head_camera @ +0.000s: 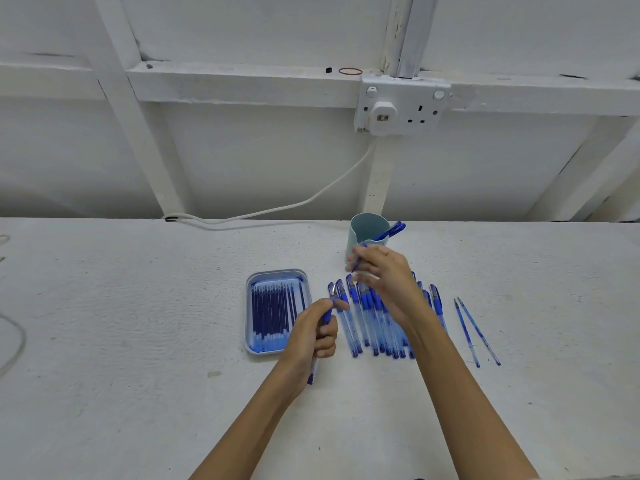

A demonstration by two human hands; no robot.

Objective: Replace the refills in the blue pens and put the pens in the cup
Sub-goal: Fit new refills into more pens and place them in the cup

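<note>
Head view: left hand (313, 332) curled round a pen (310, 378), thumb along the barrel. The pen's long axis runs near-to-far, leaning slightly right. Its metal tip points away, toward the row (367, 327) of pens lying on the table. Its tail sticks out below the fist, toward the person.

Right hand (386, 275) is raised over the row, fingertips pinching a blue piece (356, 264). It is blurred; pen or part, cannot tell.

Cup (360, 230) stands upright just beyond the right hand, with pens inside leaning out to the right. The right hand is nearer the cup. The left is well short of it, just right of the tray (248, 317) of refills (270, 313).

Judgement: the held pen would have to travel far-and-right and tip up toward vertical to enter the cup.
</note>
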